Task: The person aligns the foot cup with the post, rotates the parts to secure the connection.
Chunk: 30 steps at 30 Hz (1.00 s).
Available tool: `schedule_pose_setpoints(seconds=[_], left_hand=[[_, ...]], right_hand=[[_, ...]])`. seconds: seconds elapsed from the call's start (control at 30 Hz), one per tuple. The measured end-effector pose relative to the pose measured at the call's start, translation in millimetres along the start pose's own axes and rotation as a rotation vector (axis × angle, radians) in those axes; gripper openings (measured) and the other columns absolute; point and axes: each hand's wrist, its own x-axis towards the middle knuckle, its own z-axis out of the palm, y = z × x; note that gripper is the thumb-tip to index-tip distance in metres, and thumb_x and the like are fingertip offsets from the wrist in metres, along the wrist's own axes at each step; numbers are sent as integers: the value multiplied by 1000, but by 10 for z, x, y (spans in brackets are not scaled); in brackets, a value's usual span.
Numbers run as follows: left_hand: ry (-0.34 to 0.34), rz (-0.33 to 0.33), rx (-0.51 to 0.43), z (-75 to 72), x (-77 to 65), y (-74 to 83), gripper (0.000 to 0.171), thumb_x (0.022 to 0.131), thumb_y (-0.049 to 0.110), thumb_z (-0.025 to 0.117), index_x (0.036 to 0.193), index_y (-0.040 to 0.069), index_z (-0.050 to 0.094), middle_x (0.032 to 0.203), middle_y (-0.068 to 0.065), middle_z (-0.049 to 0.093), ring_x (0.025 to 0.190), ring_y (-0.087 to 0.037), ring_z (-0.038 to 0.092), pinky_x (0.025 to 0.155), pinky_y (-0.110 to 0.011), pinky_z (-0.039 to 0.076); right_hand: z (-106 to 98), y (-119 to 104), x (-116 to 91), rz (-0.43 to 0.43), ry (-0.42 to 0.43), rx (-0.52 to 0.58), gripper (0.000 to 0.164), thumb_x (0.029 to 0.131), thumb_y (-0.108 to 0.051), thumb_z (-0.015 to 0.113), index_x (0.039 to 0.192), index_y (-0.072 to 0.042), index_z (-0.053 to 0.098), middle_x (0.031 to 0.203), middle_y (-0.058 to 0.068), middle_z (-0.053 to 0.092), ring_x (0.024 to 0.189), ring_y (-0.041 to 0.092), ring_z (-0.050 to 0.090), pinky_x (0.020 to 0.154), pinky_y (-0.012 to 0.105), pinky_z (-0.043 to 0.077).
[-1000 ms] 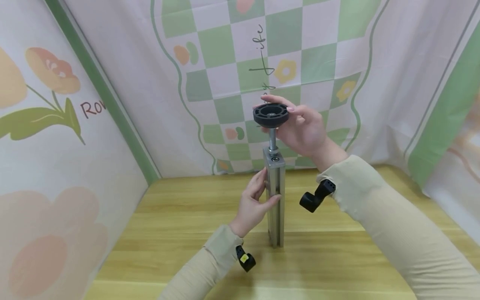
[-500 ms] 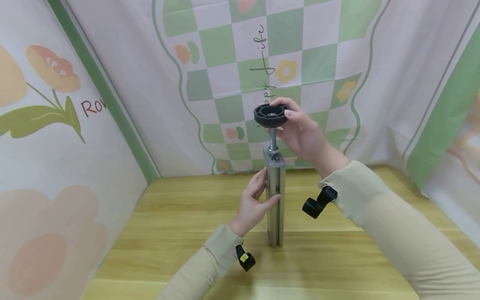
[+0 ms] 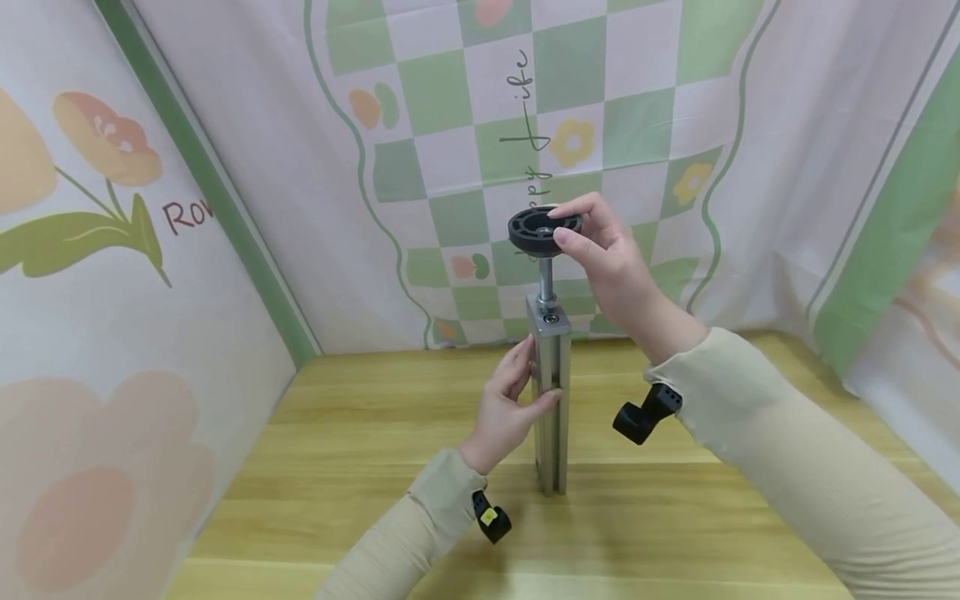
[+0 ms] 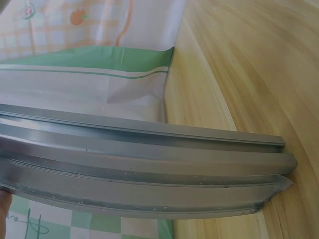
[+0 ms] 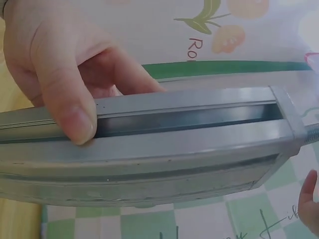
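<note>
An aluminium extrusion profile stands upright on the wooden table, with a metal end plate on top. From that plate rises a threaded rod, which carries a round black levelling foot, hollow side up. My left hand grips the profile around its upper half, thumb on the near face. In the right wrist view, the left thumb lies across the profile's slot. At the foot's right rim, my right hand pinches the edge between thumb and fingers. The left wrist view shows the profile's lower end at the table.
The wooden table runs back to a patterned curtain close behind the profile. More curtain hangs at the left and right sides. Black camera mounts sit on both wrists.
My right hand's thumb and fingers have swung toward me around the black levelling foot's rim, and its wrist has shifted slightly right and down. The left hand and the profile stay put.
</note>
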Motion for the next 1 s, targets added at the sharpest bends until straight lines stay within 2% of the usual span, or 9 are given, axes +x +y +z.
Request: schedule_pose_setpoints(seconds=[0.13,0.23,0.37,0.43,0.5,0.6,1.0], left_hand=[[-6,2,6,3,-2,3,72,82,-13,64,144,-7,28,148,-24,30,133,-35,38,111,-29,35],[-6,10,13,4,0,2,72,82,-13,64,144,-7,28,148,-24,31,133,-35,38,111,-31,34],[-8,24,19,5,4,-9,71,83,-12,64,144,-6,29,147,-23,32,132,-35,39,111,-33,35],[-10,30,20,8,2,-13,71,82,-12,64,144,-6,29,147,-23,33,130,-33,42,111,-33,35],[-11,35,21,11,-1,-15,72,82,-12,64,144,-5,29,147,-23,33,127,-31,43,111,-34,35],[-13,46,25,13,-6,-15,72,82,-12,64,144,-6,28,147,-24,32,124,-29,45,111,-34,36],[-3,68,28,14,-13,-20,71,81,-14,64,143,-8,28,146,-26,32,123,-17,45,109,-32,38]], right_hand=[[61,-75,-47,32,98,-194,20,88,-5,52,96,-21,59,110,1,59,94,14,59,85,22,48],[119,-107,-84,43,179,-367,13,88,-11,57,100,-11,58,115,1,57,90,14,57,83,23,47],[184,-95,-101,-22,260,-499,25,86,-11,63,105,4,54,112,-5,56,91,10,55,90,25,44],[204,-79,-105,-71,284,-536,27,84,-9,65,104,6,54,105,-10,54,92,8,53,94,23,42],[216,-66,-108,-104,299,-565,27,83,-8,67,103,6,55,99,-13,49,93,6,51,93,22,43],[229,-53,-110,-130,314,-600,28,82,-7,69,102,6,55,93,-13,45,93,6,48,91,19,42],[311,-38,-94,-186,362,-686,33,78,-13,76,92,5,53,93,-9,38,89,5,37,81,22,32]])
